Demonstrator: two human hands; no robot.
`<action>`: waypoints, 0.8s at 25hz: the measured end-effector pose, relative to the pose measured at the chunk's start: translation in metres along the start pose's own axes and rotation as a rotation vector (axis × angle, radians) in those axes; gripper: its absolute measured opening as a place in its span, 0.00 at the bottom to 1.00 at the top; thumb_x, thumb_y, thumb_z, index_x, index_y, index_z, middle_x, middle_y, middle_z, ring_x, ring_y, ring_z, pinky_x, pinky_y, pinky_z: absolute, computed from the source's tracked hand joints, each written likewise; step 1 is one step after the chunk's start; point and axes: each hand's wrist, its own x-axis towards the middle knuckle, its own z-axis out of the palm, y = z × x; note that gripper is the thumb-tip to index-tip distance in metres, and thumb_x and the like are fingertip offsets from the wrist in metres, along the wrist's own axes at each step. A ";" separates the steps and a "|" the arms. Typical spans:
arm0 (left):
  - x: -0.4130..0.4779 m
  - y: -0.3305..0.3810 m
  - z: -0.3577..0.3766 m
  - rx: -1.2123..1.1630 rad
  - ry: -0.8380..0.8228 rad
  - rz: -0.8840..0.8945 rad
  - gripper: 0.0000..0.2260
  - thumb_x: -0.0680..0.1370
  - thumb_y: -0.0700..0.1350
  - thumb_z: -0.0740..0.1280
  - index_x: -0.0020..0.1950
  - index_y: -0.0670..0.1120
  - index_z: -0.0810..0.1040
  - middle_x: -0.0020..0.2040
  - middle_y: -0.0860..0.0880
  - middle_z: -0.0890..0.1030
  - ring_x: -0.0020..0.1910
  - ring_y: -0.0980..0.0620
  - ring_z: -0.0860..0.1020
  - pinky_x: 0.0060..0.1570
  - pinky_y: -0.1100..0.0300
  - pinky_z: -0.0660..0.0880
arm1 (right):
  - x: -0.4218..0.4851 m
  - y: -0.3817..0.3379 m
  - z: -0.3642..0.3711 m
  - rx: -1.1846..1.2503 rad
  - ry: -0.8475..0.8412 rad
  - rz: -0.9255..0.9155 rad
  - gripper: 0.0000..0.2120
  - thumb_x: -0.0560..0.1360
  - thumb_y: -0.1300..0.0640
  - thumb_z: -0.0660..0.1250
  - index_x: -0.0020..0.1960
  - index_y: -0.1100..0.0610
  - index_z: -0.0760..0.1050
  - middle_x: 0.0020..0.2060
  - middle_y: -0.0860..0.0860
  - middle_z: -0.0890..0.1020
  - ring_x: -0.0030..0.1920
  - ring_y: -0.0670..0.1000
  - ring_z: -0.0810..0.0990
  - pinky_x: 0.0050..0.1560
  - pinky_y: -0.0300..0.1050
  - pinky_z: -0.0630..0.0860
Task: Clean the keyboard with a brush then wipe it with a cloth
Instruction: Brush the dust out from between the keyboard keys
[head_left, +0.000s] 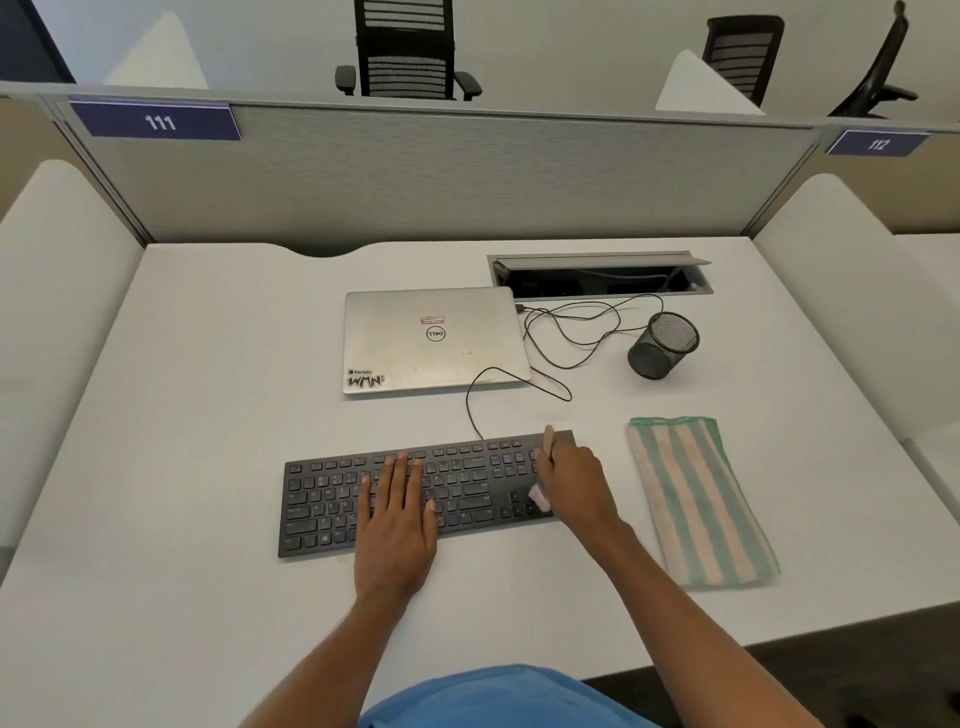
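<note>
White surface (208, 415) of a cubicle carries the black keyboard (322, 499). Your right grip (576, 480) is clenched around the brush (548, 439), with the bristles down on the keys under it. Your left grip (397, 525) lies released, flat on the middle keys. Just to the right of your right grip lies the folded striped cloth (696, 499).

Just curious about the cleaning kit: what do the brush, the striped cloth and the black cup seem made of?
The brush seems to have a pale wooden handle, judging by its tan matt look; its whitish bristles are too blurred to tell. The cloth looks like soft woven fabric, matt, folded, striped green and beige. The cup looks like black metal mesh: its wall is see-through.
</note>
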 end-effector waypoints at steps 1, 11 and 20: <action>0.000 0.000 0.000 0.006 -0.003 -0.001 0.28 0.86 0.54 0.51 0.85 0.46 0.61 0.85 0.46 0.59 0.86 0.48 0.52 0.83 0.40 0.49 | -0.002 0.000 0.000 -0.039 -0.037 0.007 0.14 0.85 0.53 0.58 0.53 0.61 0.77 0.47 0.58 0.84 0.45 0.58 0.81 0.41 0.44 0.68; 0.000 0.000 -0.001 0.007 -0.005 -0.005 0.28 0.86 0.54 0.52 0.85 0.46 0.62 0.85 0.45 0.60 0.85 0.47 0.54 0.83 0.40 0.50 | 0.001 -0.005 -0.008 -0.026 -0.011 0.037 0.15 0.86 0.53 0.56 0.51 0.62 0.76 0.43 0.57 0.81 0.44 0.58 0.81 0.41 0.46 0.68; 0.001 0.001 -0.001 -0.006 0.000 -0.004 0.28 0.86 0.54 0.52 0.85 0.46 0.61 0.85 0.46 0.60 0.85 0.47 0.54 0.83 0.40 0.50 | -0.001 -0.005 -0.005 0.082 -0.002 0.062 0.17 0.86 0.51 0.56 0.53 0.62 0.77 0.44 0.57 0.84 0.43 0.57 0.82 0.44 0.48 0.77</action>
